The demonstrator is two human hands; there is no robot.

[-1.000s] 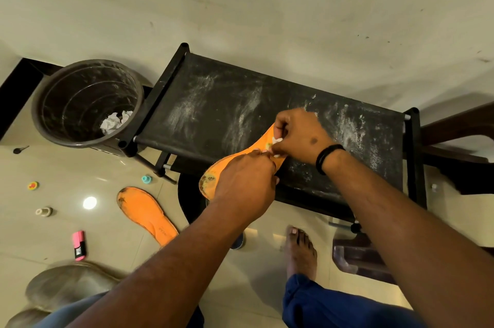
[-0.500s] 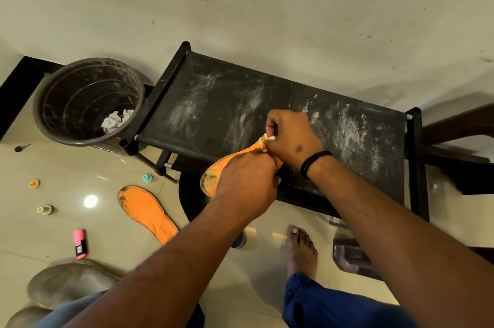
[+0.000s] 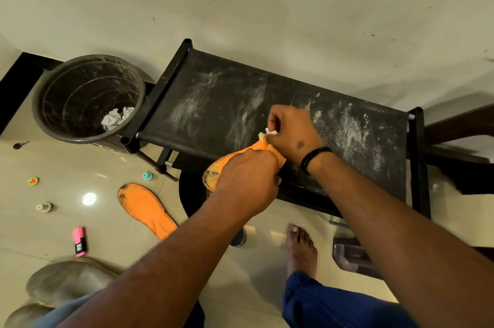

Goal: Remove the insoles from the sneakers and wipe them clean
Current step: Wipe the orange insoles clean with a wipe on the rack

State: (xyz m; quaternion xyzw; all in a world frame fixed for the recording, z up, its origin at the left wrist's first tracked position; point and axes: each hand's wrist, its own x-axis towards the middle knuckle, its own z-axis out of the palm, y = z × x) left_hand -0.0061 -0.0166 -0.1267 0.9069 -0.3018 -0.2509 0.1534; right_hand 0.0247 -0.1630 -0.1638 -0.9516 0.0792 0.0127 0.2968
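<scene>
- Nearest, at the bottom edge, blue trouser legs (image 3: pixel 334 306) and a bare foot (image 3: pixel 302 250) stand on the glossy tiled floor (image 3: pixel 112 231); a blurred grey shape fills the near left corner
- On the floor to the left lie a pink highlighter (image 3: pixel 79 241), a small cream bottle (image 3: pixel 45 207), a round yellow cap (image 3: pixel 33 180) and a teal cap (image 3: pixel 147 175)
- A second orange insole (image 3: pixel 145 210) lies flat on the floor, left of the arms, its long axis running from far left to near right; its far-left end is smudged dark and small lettering sits toward the near end
- The left hand (image 3: pixel 246 186) is curled round the middle of the held orange insole (image 3: pixel 213 174), gripping it above the near edge of the rack
- That insole's long axis runs from near left up to far right; its rounded near-left end sticks out past the left hand and carries dark brown grime along the rim
- The right hand (image 3: pixel 292 135), with a black band (image 3: pixel 314 157) at the wrist, pinches a small white tissue wad (image 3: pixel 268 132) against the insole's far-right end, fingers bent tight
- The black shoe rack (image 3: pixel 347 140) has a fabric top streaked with white dust
- Far left, a dark bin (image 3: pixel 48 92) holds crumpled white paper (image 3: pixel 116 117), just beside the rack's left post
</scene>
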